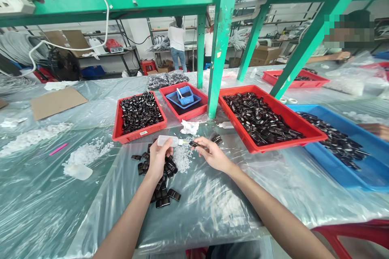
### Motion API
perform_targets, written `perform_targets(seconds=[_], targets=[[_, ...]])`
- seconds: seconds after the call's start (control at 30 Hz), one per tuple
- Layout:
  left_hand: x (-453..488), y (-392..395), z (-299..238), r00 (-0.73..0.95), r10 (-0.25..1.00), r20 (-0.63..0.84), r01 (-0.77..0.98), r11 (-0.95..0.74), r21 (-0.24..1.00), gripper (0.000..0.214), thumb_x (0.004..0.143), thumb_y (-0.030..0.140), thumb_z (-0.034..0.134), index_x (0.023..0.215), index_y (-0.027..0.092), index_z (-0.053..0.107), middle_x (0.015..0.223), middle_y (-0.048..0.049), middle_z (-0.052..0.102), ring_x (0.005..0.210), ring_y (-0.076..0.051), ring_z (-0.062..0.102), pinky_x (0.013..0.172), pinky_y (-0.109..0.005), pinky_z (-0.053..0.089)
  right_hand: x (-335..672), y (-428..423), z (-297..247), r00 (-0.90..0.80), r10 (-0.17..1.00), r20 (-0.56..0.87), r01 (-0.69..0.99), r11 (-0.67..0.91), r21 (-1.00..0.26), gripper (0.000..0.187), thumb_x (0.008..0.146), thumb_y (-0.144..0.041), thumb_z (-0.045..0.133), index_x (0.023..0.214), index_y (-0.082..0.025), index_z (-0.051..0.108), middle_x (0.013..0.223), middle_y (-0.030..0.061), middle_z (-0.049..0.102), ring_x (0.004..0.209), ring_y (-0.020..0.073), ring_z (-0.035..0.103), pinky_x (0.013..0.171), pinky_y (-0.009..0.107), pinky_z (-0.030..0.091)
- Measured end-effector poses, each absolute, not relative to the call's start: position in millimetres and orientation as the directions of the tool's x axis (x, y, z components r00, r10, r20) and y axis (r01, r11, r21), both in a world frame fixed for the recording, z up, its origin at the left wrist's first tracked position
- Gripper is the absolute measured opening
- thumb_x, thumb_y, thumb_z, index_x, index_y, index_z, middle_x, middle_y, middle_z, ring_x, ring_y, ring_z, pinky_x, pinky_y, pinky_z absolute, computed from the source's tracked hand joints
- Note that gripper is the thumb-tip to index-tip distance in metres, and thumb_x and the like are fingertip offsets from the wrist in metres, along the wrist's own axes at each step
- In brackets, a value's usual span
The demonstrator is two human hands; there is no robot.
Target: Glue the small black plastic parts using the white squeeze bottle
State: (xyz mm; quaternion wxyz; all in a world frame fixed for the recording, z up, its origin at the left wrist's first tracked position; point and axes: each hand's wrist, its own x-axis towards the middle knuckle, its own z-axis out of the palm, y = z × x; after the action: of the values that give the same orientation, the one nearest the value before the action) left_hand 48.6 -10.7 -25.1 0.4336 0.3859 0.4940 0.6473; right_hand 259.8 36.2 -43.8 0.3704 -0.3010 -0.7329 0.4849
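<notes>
My left hand (160,155) is closed around a translucent squeeze bottle (169,141) with a thin needle tip, tilted to the right. The tip meets or nearly meets a small black plastic part (193,144), pinched in the fingers of my right hand (213,154). Beneath my left hand lies a loose heap of glossy black parts (162,194). Small white pieces (183,160) are spread on the table between both hands. A few black parts (216,139) rest just beyond my right hand, and a crumpled white tissue (190,127) lies ahead.
Red trays of black parts stand ahead left (139,131) and right (252,145); a blue tray (334,170) is at far right. Another red tray (194,110) holds small blue containers. A green post (223,48) rises between them. A person's arm (375,130) reaches in at right.
</notes>
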Motion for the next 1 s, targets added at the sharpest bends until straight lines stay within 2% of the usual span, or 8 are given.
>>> perform_targets(seconds=[0.2,0.4,1.0], targets=[[48.6,-10.5,-26.5,-0.299,0.952,0.069,-0.153,-0.119,0.981,0.037,0.078,0.049,0.076,0.085,0.013,0.065,0.059,0.0017,0.057,0.051,-0.01,0.047,0.049,-0.022,0.032,259.9,38.0,-45.0,-0.529,0.811,0.251,0.08,0.342,-0.936,0.029,0.098,-0.045,0.054,0.112,-0.02,0.06,0.095,0.0068,0.072,0.067,0.0154,0.057,0.06,0.028,0.046],[47.2,-10.2,-28.9,-0.293,0.954,0.069,-0.159,-0.12,0.98,0.036,0.079,0.048,0.076,0.085,0.014,0.065,0.06,0.0019,0.057,0.052,-0.01,0.048,0.05,-0.022,0.033,259.0,37.7,-43.5,-0.546,0.802,0.243,0.035,0.311,-0.95,0.033,0.097,-0.049,0.056,0.113,-0.02,0.06,0.091,0.0049,0.07,0.059,0.0129,0.053,0.058,0.028,0.045],[45.7,-10.5,-29.7,-0.279,0.958,0.07,-0.184,-0.124,0.975,0.037,0.075,0.048,0.08,0.083,0.014,0.068,0.062,0.0006,0.059,0.052,-0.01,0.048,0.048,-0.022,0.034,259.9,37.0,-41.6,-0.55,0.801,0.237,0.027,0.301,-0.953,0.036,0.096,-0.053,0.057,0.11,-0.02,0.06,0.089,0.004,0.069,0.058,0.0124,0.053,0.059,0.028,0.046]])
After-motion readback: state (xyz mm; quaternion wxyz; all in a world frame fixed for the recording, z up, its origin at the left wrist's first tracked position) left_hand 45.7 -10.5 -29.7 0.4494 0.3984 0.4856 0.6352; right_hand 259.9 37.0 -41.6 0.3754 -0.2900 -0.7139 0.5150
